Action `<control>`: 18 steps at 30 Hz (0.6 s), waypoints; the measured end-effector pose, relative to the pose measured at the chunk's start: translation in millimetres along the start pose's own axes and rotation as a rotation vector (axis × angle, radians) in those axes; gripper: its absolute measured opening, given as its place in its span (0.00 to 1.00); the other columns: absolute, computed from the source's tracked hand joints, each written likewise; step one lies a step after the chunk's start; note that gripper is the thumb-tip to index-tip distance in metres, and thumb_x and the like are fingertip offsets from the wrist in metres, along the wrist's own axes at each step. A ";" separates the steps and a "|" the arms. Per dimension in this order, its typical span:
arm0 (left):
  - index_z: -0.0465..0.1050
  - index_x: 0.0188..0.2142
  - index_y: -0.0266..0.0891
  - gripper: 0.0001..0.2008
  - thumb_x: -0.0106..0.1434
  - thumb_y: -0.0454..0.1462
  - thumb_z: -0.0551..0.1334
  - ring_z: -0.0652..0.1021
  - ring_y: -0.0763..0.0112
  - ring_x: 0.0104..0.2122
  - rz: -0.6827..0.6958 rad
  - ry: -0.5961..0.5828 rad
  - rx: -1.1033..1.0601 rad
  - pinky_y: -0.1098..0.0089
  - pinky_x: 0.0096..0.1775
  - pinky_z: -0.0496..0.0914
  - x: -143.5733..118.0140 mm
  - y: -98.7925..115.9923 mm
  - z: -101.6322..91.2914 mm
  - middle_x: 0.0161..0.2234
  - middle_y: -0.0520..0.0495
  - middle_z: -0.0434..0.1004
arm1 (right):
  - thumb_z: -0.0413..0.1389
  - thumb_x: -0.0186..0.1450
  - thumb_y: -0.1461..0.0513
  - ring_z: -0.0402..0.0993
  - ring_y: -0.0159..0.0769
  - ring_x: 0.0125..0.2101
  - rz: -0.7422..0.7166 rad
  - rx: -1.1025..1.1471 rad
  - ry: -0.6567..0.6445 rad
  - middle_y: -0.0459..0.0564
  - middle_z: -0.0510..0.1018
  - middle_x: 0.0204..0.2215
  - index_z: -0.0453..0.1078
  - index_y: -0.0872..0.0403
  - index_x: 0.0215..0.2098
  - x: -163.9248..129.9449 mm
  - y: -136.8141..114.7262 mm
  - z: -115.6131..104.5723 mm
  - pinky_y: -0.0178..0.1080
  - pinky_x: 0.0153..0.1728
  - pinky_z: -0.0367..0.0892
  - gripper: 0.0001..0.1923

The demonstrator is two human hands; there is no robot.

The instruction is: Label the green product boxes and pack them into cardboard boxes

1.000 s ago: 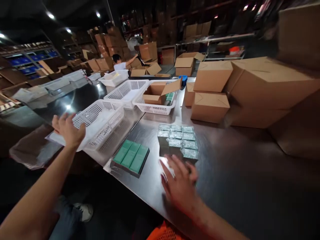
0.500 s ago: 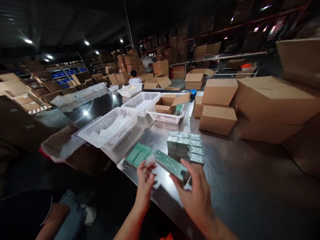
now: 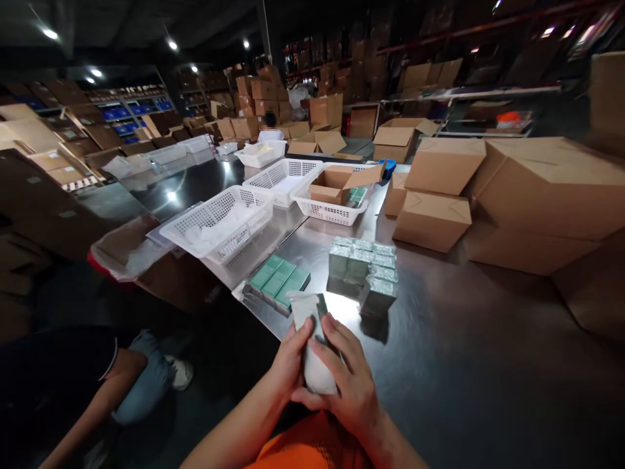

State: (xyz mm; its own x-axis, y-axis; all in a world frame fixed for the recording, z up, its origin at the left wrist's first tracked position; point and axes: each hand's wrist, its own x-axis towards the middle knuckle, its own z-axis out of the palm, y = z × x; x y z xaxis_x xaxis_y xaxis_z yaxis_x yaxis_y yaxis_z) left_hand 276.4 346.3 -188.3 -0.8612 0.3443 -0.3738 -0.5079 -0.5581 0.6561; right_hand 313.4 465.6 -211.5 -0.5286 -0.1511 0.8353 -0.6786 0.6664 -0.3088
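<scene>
Right now both hands hold one wrapped green box (image 3: 312, 339) upright, close to the body, above the near edge of the steel desk (image 3: 454, 365). Left hand (image 3: 289, 363) closes its grip round the box's left side, thumb on the front; right hand (image 3: 349, 384) wraps the right side & bottom, fingers across the plastic. Just beyond, a block of wrapped boxes (image 3: 364, 270) sits on the desk, w/ a flat tray of green boxes (image 3: 278, 281) to its left. White baskets (image 3: 219, 221) further back, cardboard cartons (image 3: 432, 218) at right
</scene>
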 end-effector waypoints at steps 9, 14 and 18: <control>0.79 0.32 0.39 0.26 0.40 0.54 0.76 0.82 0.52 0.38 0.090 0.168 0.082 0.58 0.45 0.75 -5.6 -6.6 -9.8 0.31 0.42 0.82 | 0.61 0.58 0.39 0.72 0.56 0.49 0.054 0.052 0.104 0.62 0.70 0.48 0.63 0.56 0.56 -18.0 -6.0 6.6 0.55 0.47 0.73 0.39; 0.79 0.26 0.41 0.29 0.35 0.61 0.73 0.81 0.53 0.38 0.095 0.248 0.092 0.61 0.43 0.76 -1.9 -22.4 -16.5 0.30 0.43 0.82 | 0.58 0.62 0.42 0.63 0.60 0.58 0.043 0.048 -0.047 0.70 0.64 0.58 0.49 0.62 0.67 -27.1 -6.2 5.2 0.56 0.55 0.66 0.48; 0.77 0.25 0.39 0.32 0.38 0.65 0.69 0.80 0.50 0.39 -0.044 0.145 0.075 0.58 0.43 0.75 5.4 -29.5 -20.8 0.27 0.42 0.79 | 0.60 0.62 0.44 0.72 0.50 0.47 0.106 0.043 0.069 0.63 0.70 0.51 0.58 0.57 0.60 -38.9 -5.2 4.6 0.50 0.46 0.72 0.38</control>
State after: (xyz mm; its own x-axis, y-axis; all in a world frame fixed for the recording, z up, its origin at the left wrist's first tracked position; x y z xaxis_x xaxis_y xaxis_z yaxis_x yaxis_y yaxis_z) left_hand 286.4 349.0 -223.3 -0.8343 0.2514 -0.4906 -0.5473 -0.4847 0.6823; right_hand 335.2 464.6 -244.5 -0.5629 -0.0295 0.8260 -0.6427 0.6439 -0.4151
